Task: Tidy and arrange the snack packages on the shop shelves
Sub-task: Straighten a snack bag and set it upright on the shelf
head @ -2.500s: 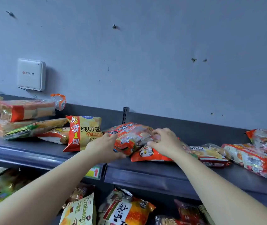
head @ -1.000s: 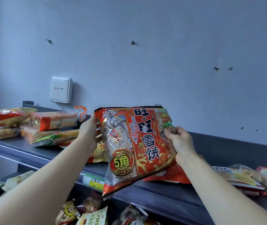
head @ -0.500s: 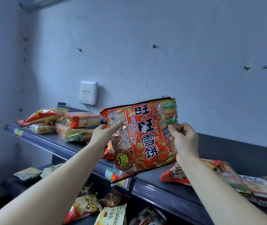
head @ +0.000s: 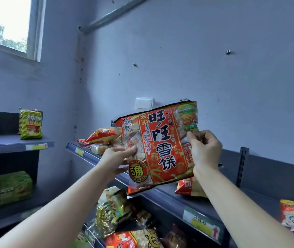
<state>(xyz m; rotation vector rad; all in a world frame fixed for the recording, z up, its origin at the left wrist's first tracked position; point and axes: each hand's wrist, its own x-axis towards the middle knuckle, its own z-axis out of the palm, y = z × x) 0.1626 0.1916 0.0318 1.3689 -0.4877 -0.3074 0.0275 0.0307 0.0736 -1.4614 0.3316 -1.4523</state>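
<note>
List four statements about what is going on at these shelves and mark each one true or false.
1. The left hand and right hand both hold the red snack bag. True.
2. The red snack bag lies flat on the top shelf. False: it is held upright, front towards the camera.
3. A green-yellow package stands upright on the side shelf. True.
4. The window is at the upper right. False: it is at the upper left.

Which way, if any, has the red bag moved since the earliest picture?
Yes, up. The bag lay on the shelf; now the left hand and right hand hold it raised, upright.
</note>
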